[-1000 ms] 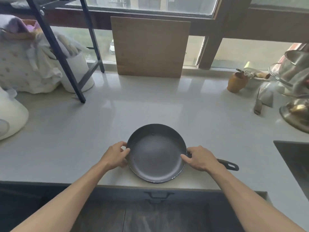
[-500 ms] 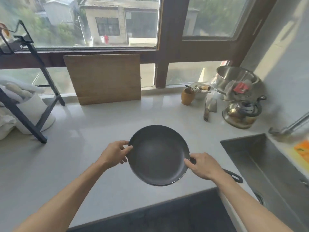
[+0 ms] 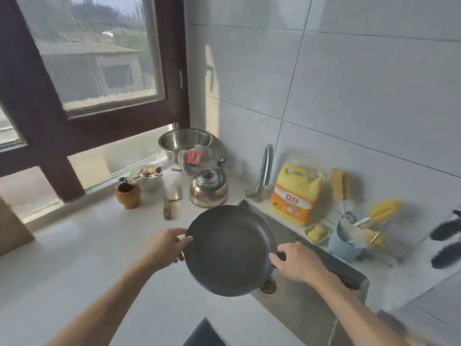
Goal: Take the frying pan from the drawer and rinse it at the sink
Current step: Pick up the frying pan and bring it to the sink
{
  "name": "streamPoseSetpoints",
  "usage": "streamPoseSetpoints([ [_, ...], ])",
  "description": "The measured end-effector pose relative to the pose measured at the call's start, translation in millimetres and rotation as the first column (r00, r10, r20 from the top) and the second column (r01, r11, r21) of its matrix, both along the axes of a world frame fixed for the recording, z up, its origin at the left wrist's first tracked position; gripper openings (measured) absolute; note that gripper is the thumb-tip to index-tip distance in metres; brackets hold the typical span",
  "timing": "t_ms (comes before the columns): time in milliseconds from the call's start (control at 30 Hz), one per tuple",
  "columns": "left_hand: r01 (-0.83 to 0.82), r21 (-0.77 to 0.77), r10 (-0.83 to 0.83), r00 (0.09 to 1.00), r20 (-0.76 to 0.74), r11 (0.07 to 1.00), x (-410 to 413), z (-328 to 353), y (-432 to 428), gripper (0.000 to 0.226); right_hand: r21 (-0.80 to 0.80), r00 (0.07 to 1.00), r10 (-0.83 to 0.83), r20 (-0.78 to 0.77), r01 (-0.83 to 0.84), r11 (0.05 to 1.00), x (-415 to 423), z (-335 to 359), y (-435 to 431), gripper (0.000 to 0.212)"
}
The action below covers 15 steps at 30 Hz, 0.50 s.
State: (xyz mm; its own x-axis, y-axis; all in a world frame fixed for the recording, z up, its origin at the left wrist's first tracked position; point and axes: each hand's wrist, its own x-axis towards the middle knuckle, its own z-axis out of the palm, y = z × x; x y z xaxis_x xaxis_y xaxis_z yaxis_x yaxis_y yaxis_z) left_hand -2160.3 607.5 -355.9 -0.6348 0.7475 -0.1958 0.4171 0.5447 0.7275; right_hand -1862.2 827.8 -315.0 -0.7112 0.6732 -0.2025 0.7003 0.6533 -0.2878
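Observation:
A dark round frying pan (image 3: 230,249) hangs in the air, half over the counter and half over the steel sink (image 3: 306,303). My left hand (image 3: 167,247) grips its left rim. My right hand (image 3: 296,262) holds the right rim where the handle starts; the black handle (image 3: 345,277) runs back along my forearm. The drain (image 3: 269,287) shows just under the pan's edge. A chrome tap (image 3: 263,173) stands at the sink's far end, off.
A steel kettle (image 3: 209,186), a cleaver (image 3: 172,199), a brown jar (image 3: 128,196) and a steel bowl (image 3: 185,142) stand on the white counter (image 3: 82,258) behind the pan. A yellow detergent jug (image 3: 294,193), a soap dish (image 3: 317,232) and a blue cup (image 3: 348,237) line the wall by the sink.
Both hands have lifted the pan off the counter and carried it right, over the sink's edge. The view has swung right, from the window and cutting board to the sink.

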Motion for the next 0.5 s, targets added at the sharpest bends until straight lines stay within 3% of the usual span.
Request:
streamPoseSetpoints([
  [200,0.087,-0.054,-0.085,0.996,0.035,0.995,15,-34,117,0.022,-0.034,0.984,-0.175,0.013,0.175,0.984,36,-42,70,0.05],
  [500,0.205,-0.183,-0.202,0.979,0.035,0.961,-14,-144,213,0.03,-0.126,0.942,-0.332,0.056,0.337,0.933,21,-162,118,0.048],
])
